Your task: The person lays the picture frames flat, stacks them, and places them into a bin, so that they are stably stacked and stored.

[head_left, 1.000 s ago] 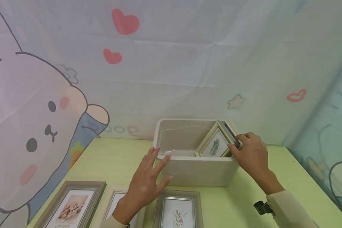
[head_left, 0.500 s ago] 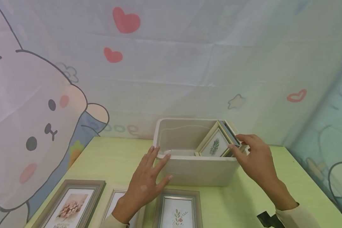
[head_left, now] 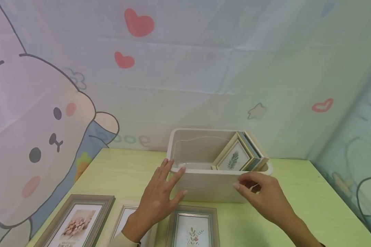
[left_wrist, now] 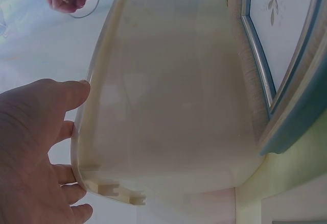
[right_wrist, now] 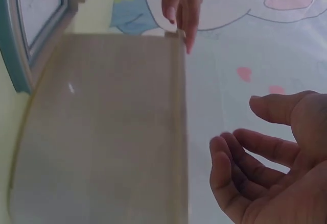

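A beige plastic bin [head_left: 210,187] stands on the green table. Leaning diagonally at its right end is a stack of picture frames: a gold-edged frame with a green leaf print [head_left: 234,158] in front, blue-grey and cream frames behind. My left hand [head_left: 157,197] rests its spread fingers on the bin's front left rim; in the left wrist view, the thumb [left_wrist: 76,94] touches that rim. My right hand [head_left: 266,195] hovers before the bin's front right side, holding nothing. Its fingers are loosely bent in the right wrist view, apart from the bin wall [right_wrist: 117,127].
Before the bin lie a brown frame with a pink flower picture [head_left: 78,226], a pale frame [head_left: 122,223] partly covered by my left hand, and a grey-brown frame with a sprig print [head_left: 193,235]. A cartoon-printed cloth [head_left: 198,79] hangs right behind the table [head_left: 296,192].
My right hand has let go of the leaning frames at the bin's right end and moved down toward me, in front of the bin. The left hand stays in place.
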`<state>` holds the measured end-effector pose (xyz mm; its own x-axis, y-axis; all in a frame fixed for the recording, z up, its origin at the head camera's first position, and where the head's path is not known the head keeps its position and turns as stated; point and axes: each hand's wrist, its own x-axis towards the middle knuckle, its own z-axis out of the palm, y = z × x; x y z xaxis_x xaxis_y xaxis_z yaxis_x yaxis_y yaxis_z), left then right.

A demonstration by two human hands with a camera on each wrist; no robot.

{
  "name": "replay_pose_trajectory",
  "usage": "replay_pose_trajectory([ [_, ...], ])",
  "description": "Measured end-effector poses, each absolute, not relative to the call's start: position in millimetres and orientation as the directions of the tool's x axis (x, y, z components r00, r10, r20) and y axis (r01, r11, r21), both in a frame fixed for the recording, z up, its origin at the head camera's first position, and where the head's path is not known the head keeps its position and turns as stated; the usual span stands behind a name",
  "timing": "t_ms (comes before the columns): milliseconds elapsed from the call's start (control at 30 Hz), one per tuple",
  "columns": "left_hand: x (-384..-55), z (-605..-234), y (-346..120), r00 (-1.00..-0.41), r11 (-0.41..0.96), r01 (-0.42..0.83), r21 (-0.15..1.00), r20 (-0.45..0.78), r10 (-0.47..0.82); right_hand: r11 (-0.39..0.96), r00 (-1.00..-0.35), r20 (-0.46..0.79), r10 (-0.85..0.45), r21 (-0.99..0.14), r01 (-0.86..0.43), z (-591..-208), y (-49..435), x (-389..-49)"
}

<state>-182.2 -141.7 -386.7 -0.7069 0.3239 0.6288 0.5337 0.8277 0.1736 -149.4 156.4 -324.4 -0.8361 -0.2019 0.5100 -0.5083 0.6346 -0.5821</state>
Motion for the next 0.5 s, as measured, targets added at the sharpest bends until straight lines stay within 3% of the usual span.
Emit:
replay_pose_trajectory([
  [267, -182.0, -386.8, -142.0, -0.706, 0.829, 0.532, 0.171, 0.630, 0.324, 0.561, -0.877, 0.316, -0.361, -0.678, -0.475, -362.1, 149.6, -153.0],
  [500, -181.7, -386.1, -141.8, -0.706, 0.829, 0.533, 0.171, 0.629, 0.324, 0.520, -0.862, 0.262, -0.434, -0.709, -0.476, -392.1, 144.5, -162.9],
])
